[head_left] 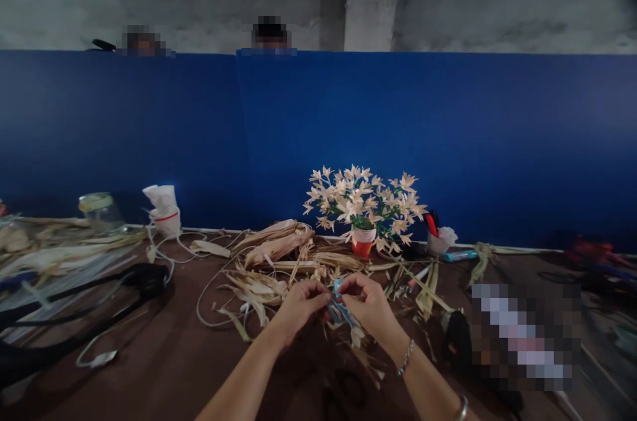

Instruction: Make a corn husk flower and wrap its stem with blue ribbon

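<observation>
My left hand [302, 307] and my right hand [372, 309] meet over the middle of the table, fingertips pinched close together. Between them is a small light-blue piece [338, 285], mostly covered by the fingers, so its kind is unclear. Both hands appear to grip it. Dry corn husks [261, 288] lie beside my left hand, and husk scraps [365, 358] are scattered under and below both hands. Just beyond stands a bunch of pale husk flowers [355, 198] with green stems in a red and white paper cup [363, 248].
A blue partition [423, 122] rises behind the table, with two people's heads above it. At left are a glass jar [102, 214], a cup with tissue [166, 215], a white cable [199, 305] and a black strap [60, 348]. A light-blue tube [460, 255] and dark tool [456, 335] lie right.
</observation>
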`<state>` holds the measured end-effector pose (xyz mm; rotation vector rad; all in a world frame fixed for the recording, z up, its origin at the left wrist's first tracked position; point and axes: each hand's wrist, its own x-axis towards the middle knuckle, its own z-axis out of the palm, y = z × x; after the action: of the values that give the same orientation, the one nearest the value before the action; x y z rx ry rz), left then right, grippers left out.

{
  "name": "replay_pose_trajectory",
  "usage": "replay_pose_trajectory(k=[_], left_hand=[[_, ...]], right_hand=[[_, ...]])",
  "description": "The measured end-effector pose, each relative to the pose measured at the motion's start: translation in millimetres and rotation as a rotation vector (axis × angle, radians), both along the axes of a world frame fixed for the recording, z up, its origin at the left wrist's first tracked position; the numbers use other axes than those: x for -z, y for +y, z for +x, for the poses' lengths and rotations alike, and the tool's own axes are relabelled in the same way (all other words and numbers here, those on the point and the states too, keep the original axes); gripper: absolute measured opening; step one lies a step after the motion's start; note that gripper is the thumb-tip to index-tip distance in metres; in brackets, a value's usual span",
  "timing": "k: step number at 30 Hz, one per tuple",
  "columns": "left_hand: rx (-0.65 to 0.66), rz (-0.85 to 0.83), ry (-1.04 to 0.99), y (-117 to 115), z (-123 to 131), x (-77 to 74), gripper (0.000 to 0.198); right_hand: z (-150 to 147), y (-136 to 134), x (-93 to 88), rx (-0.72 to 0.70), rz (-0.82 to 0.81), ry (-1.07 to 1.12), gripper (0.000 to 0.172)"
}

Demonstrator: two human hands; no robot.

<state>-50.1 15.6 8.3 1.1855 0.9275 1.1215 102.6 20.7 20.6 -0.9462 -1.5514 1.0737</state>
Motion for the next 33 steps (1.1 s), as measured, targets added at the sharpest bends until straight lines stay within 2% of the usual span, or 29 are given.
replay_pose_trajectory(k=[5, 15, 20, 24, 28, 33], left_hand=[[0.008, -0.023, -0.048, 0, 0, 1.3, 0.028], [-0.003, -0.055, -0.063, -2, 2, -0.9, 0.027], [-0.058, -0.065, -0.087, 3, 3, 7.6, 0.025], [-0.045, -0.039, -0.087, 7, 4, 14.3, 0.025], [-0.04, -0.042, -0.085, 7, 4, 11.0, 0.026], [-0.023, -0.025, -0.018, 4, 1, 2.4, 0.028]], right_hand=[[2, -2, 1.2, -0.006, 0.225, -0.124, 0.017], [4, -9, -7.6, -0.044, 0.321, -0.244, 0.026], [2, -19, -14.5, 0.064, 0.503, -0.531, 0.026], [-3, -24, -10.7, 0.204, 0.642, -0.743, 0.022], [-5, -23, -3.9, 0.259, 0.709, -0.79, 0.014], [-2, -24, -6.2, 0.246, 0.746, -0.753, 0.017]])
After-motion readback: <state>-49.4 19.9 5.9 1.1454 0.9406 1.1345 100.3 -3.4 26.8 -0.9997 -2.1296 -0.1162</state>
